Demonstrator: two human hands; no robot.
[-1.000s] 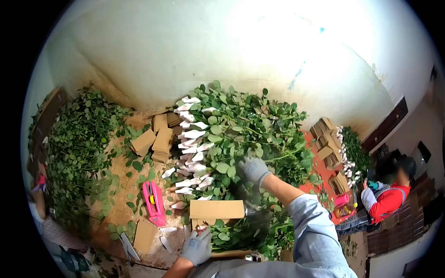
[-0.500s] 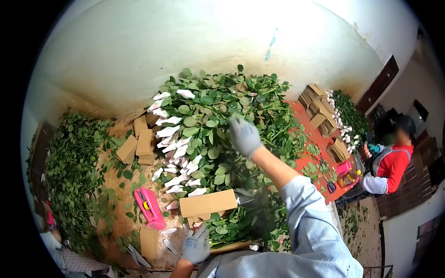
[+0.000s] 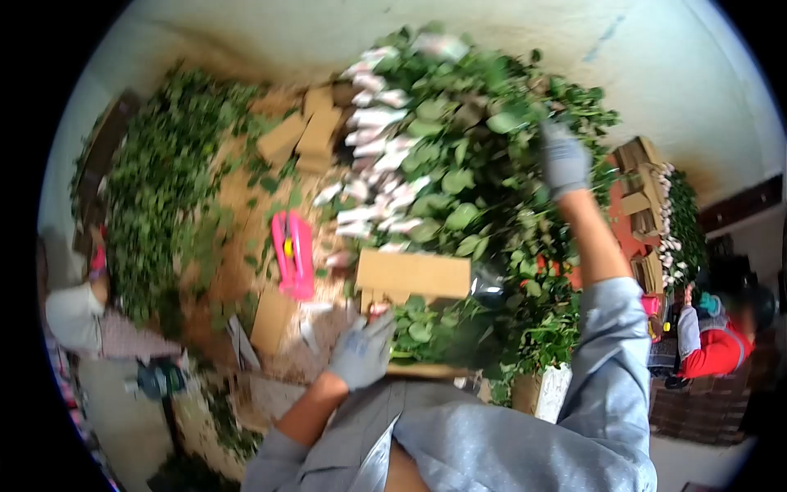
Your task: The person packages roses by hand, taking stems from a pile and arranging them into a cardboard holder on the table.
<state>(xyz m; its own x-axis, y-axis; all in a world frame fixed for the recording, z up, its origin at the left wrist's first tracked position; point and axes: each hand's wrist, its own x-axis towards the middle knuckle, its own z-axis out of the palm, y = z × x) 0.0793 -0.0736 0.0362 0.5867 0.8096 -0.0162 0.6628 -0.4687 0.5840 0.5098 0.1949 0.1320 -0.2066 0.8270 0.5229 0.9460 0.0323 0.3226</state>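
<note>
My gloved left hand (image 3: 361, 351) is closed at the left end of a bundle of leafy stems (image 3: 420, 325) between cardboard pieces, beside a small reddish bud (image 3: 379, 310). What its fingers grip is hidden. A cardboard sheet (image 3: 414, 274) lies just above the bundle. My gloved right hand (image 3: 566, 160) reaches into the stem ends of a big leafy pile (image 3: 463, 176). Its fingers look bunched together, but motion blurs whatever is in them. White-wrapped flower heads (image 3: 373, 141) line the pile's left side. One wrapped head (image 3: 440, 47) is strongly blurred at the top.
A pink tape dispenser (image 3: 293, 258) stands left of the bundle, near cardboard pieces (image 3: 318, 138) and loose leaves. More foliage (image 3: 164, 197) covers the far left. A person in red (image 3: 713, 353) stands at the right; another person's sleeve (image 3: 74, 320) shows at the left.
The whole view has shifted, with the table now higher and further right. My right hand has moved right across the pile. My left hand stays at the bundle's left end.
</note>
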